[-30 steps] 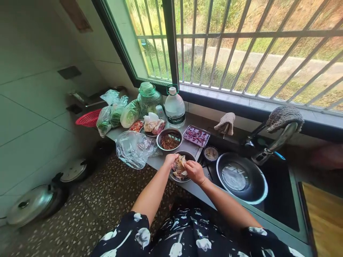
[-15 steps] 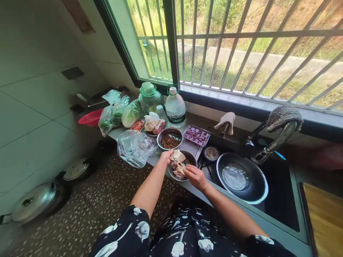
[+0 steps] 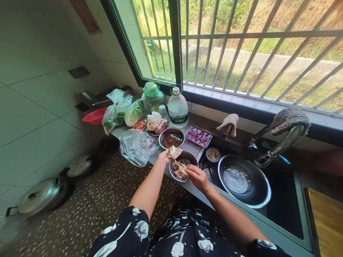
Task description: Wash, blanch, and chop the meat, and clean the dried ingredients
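1. Left hand [image 3: 163, 156] pinched a pale, flat piece of peeled skin [image 3: 174, 151], raised at the far rim of the round steel bowl of pale meat scraps [image 3: 195, 162].
2. Right hand [image 3: 197, 177] closed its fingertips on the scraps inside that bowl, which stood on the grey counter [image 3: 187, 145] edge.
3. Just behind stood a second steel bowl of brown strips [image 3: 172, 137]; a crumpled clear plastic bag [image 3: 136, 146] lay left.
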The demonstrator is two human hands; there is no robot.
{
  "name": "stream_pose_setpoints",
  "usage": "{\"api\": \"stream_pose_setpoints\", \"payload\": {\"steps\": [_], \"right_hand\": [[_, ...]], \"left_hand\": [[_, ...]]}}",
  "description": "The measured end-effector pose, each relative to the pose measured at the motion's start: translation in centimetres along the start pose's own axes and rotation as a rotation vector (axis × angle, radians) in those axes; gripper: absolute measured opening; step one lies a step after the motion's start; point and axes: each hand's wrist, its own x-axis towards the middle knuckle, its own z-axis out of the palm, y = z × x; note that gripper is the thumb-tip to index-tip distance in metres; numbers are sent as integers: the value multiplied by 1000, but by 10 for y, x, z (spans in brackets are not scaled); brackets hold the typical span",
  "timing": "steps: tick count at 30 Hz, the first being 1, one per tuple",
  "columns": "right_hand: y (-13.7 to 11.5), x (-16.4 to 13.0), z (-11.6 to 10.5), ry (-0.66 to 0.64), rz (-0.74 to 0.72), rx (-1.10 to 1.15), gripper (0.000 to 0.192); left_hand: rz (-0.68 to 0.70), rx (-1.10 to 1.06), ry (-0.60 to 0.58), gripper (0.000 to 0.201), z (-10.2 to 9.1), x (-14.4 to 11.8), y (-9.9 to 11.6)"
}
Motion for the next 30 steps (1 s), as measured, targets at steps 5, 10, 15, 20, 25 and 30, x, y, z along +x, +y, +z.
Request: {"api": "stream_pose_setpoints", "payload": {"steps": [5,10,15,20,25,30], "right_hand": [[-5,10,-4,106,18,31,20],[1,16,3,145,101,5,19],[31,20,20,-85,316,-89,20],[27,35,-16,241,488,-148,19],[16,42,-68,359,460,-154,19],[34,28,-83,345,588,-175,22]], "left_hand": [[-3,-10,67,23,-2,-7,20],[6,-11,103,24,-5,-13,35],[3,-9,-19,19,17,-26,24],[20,16,-225,17,65,-45,-14],[-44,122,-362,19,109,-57,-59],[-103,160,-427,22,124,-63,-82]]}}
